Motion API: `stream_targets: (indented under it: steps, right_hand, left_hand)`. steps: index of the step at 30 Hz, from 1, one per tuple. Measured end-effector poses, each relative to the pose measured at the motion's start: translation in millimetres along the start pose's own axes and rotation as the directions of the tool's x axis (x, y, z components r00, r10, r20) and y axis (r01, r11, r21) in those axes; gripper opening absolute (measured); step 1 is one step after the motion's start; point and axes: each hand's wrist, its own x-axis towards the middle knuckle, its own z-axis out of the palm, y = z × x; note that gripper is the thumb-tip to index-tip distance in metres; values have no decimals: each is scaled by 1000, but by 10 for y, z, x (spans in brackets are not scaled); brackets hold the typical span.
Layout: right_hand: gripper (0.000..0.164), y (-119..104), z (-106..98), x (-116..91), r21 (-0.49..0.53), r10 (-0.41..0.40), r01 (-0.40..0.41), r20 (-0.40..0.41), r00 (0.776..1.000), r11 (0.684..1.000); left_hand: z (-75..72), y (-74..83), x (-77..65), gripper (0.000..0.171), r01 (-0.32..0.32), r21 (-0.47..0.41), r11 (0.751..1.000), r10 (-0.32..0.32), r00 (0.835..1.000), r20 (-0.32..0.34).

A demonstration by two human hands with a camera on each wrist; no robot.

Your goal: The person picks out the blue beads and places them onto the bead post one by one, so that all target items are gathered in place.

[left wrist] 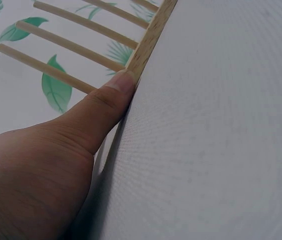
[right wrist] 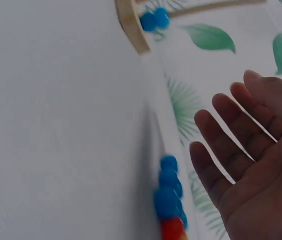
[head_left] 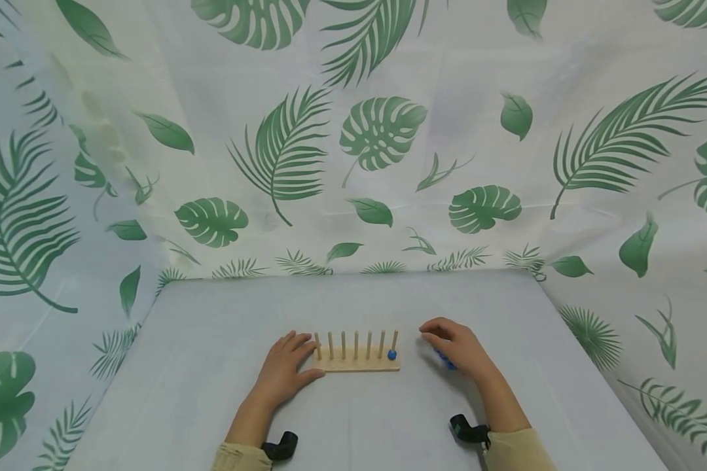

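A wooden peg rack [head_left: 356, 367] stands on the table, its upright pegs in a row. My left hand [head_left: 283, 369] holds the rack's left end, thumb at the front edge and fingers behind. In the left wrist view the thumb [left wrist: 98, 107] presses against the base beside the end peg. Blue beads [right wrist: 154, 19] sit low on the rightmost peg. To the right of the rack, my right hand [head_left: 456, 343] hovers with loosely bent fingers and nothing between them. Below it lie loose blue beads [right wrist: 168, 200], with a red bead [right wrist: 171, 229] beside them.
The rack and beads are on a white-covered table [head_left: 212, 327]. A leaf-patterned sheet [head_left: 389, 196] hangs behind it and along both sides. Dark wrist cameras [head_left: 281, 446] are strapped at both sleeves.
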Motion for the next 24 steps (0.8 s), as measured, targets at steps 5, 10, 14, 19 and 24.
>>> stream_targets:
  steps: [5,10,14,19,24]
  right_hand:
    - [38,112,-257,-8,-51,74,-74,8,997,996]
    - [35,218,-465,-27,-108,110,-103,54,992,989]
    - [27,331,-566,-39,-134,122,-108,95,988,985]
    - [21,472,-607,-59,-148,132,-113,123,984,982]
    - [20,560,-615,-71,-153,178,-156,140,974,976]
  left_hand:
    - [3,-1,-2,65,16,0,1000,-16,1000,16]
    - [2,9,-2,65,26,-14,1000,-26,1000,16]
    - [-2,18,2,65,31,-9,999,-31,999,17]
    - [3,16,5,66,37,5,999,-37,999,23]
    - [-6,22,4,66,37,7,999,-37,999,21]
